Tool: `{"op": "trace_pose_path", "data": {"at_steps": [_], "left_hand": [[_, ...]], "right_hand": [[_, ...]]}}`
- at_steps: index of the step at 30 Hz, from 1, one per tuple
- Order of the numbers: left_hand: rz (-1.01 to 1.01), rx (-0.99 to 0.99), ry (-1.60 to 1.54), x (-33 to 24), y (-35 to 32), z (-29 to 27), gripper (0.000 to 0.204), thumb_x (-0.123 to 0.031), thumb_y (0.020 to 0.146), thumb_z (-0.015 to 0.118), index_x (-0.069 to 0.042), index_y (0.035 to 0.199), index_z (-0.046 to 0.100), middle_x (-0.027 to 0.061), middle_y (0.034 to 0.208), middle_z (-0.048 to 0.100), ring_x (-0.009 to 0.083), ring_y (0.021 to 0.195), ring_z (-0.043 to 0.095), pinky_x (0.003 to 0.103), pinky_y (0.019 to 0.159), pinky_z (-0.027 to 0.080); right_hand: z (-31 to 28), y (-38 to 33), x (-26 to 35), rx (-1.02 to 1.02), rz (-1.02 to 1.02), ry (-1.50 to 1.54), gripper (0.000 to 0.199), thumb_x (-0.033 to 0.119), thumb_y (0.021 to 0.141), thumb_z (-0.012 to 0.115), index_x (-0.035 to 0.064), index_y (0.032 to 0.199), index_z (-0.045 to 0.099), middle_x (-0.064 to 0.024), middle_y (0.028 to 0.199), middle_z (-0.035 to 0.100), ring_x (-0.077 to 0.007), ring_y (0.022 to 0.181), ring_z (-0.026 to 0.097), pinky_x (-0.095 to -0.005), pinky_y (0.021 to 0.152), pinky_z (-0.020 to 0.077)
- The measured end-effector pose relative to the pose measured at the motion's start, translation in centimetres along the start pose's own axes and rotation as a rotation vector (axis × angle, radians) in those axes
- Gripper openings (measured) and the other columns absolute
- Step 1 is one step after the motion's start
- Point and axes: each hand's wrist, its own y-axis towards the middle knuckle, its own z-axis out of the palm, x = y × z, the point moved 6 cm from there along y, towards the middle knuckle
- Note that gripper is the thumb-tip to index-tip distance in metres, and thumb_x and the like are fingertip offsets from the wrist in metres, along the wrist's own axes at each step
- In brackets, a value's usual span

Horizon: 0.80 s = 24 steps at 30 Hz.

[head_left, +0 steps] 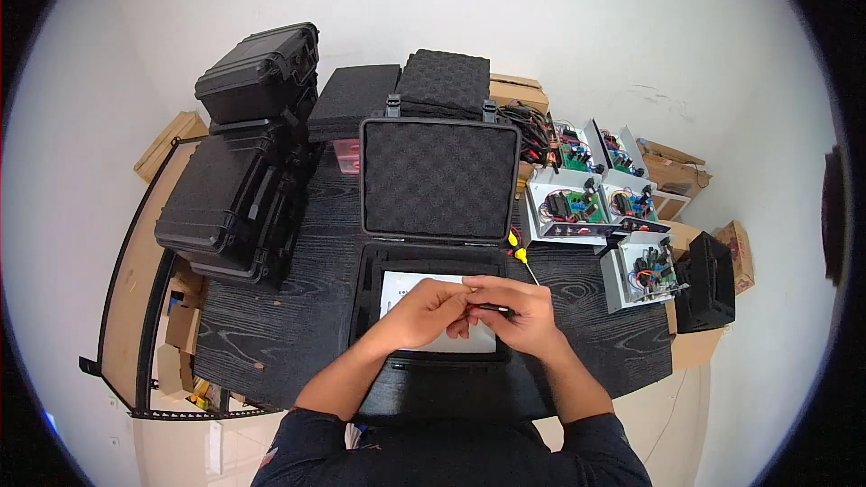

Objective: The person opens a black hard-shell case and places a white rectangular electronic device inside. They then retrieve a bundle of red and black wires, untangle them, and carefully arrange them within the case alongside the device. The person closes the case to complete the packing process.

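My left hand (422,314) and my right hand (521,314) meet over an open black hard case (355,307). Between the fingers of my right hand is a small black piece with a light tip (496,308); its kind cannot be made out. My left fingers are closed against the same spot, and what they grip is hidden. Below the hands, a white panel (397,287) lies in the case's black foam. The raised lid (440,180) is lined with dark egg-crate foam.
Black hard cases (221,189) are stacked at the left. Foam sheets (444,81) lie behind the lid. At the right stand several white housings (568,203) with exposed circuit boards, near a yellow-handled screwdriver (521,256), a cable bundle (528,131) and a black bin (705,284).
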Motion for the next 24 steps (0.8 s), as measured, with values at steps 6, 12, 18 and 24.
{"op": "trace_pose_path", "data": {"at_steps": [6, 12, 18, 24], "left_hand": [[0.221, -0.291, 0.071, -1.5, -0.3, -1.8, 0.01, -0.007, 0.106, 0.062, 0.001, 0.106, 0.068, 0.0051, 0.093, 0.072, 0.0096, 0.088, 0.069, 0.026, 0.08, 0.057], [0.464, -0.551, 0.705, -6.8, -4.3, -2.6, 0.048, 0.004, 0.09, 0.074, 0.001, 0.137, 0.064, 0.0175, 0.115, 0.074, 0.0182, 0.106, 0.073, 0.034, 0.089, 0.061], [0.281, -0.745, 0.729, -3.8, -9.9, -4.4, 0.048, -0.002, 0.092, 0.077, -0.002, 0.138, 0.067, 0.0216, 0.113, 0.077, 0.0223, 0.09, 0.078, 0.031, 0.078, 0.061], [0.296, -0.993, 0.819, -0.9, -14.0, -5.4, 0.043, 0.0, 0.091, 0.077, 0.001, 0.133, 0.069, 0.0202, 0.111, 0.077, 0.022, 0.093, 0.077, 0.031, 0.078, 0.06]], "right_hand": [[0.6, 0.7, -0.3, -0.142, 0.012, 0.072, 0.031, -0.008, 0.088, 0.076, 0.0018, 0.118, 0.076, -0.0163, 0.117, 0.075, -0.0245, 0.1, 0.077, -0.0322, 0.083, 0.0655], [2.5, 3.0, -1.6, -0.109, 0.061, 0.263, 0.025, -0.006, 0.094, 0.072, -0.0023, 0.119, 0.074, -0.0162, 0.116, 0.074, -0.0199, 0.099, 0.076, -0.0294, 0.079, 0.0668], [9.0, 5.8, -3.5, 0.075, 0.162, 0.665, 0.034, -0.002, 0.098, 0.07, -0.0017, 0.131, 0.064, -0.0125, 0.11, 0.073, -0.0124, 0.09, 0.074, -0.0255, 0.071, 0.063], [14.6, 6.7, -3.7, 0.288, 0.121, 0.519, 0.047, -0.006, 0.099, 0.065, -0.0002, 0.144, 0.052, -0.0139, 0.129, 0.065, -0.0138, 0.095, 0.074, -0.0266, 0.081, 0.0637]]}}
